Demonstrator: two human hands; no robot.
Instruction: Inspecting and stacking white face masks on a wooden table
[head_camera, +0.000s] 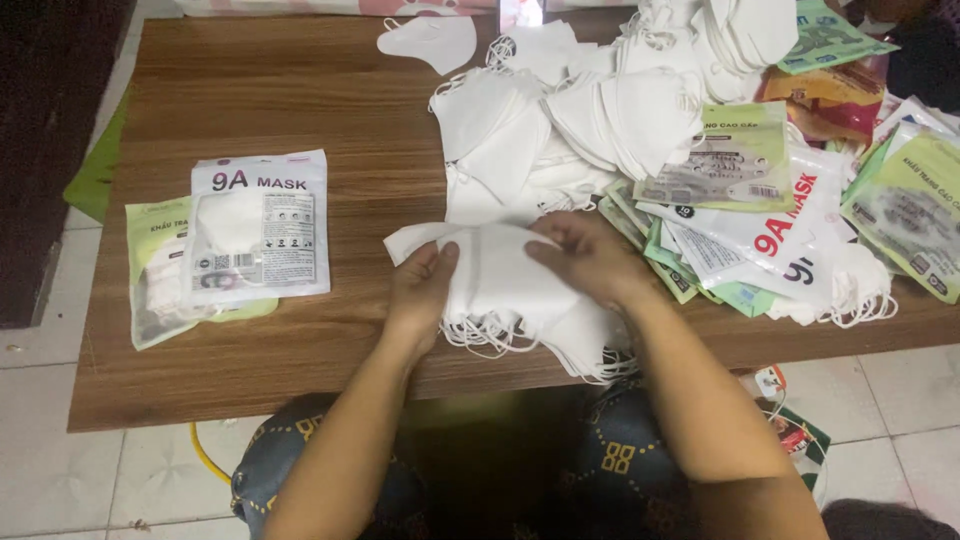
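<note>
A small stack of flat white folded face masks (500, 280) lies at the near edge of the brown wood-grain worktop (300, 100), and both hands are on it. The left hand (420, 290) grips the stack's left end, thumb on top and fingers curled under, closed on the masks. The right hand (590, 255) rests on the top mask at the right end, fingers bent and pinching the fabric, so it too has hold of the stack.

The stack overhangs the near edge, and its thin white ear loops (490, 335) dangle below the worktop. A loose grip on one end could let the lower masks slide off toward the tiled floor (900, 390). The loops look tangled with each other, so lifting one mask may drag others with it.

Just beyond the hands sits a large loose heap of white masks (600, 110), touching or nearly touching the held stack; the two could mix, and the count in hand would be lost. To the right, a slippery pile of green and white printed plastic pouches (760, 200) reaches the near edge and could be nudged off by the right forearm. On the left, well apart, two filled mask packets (240, 240) lie overlapping.
</note>
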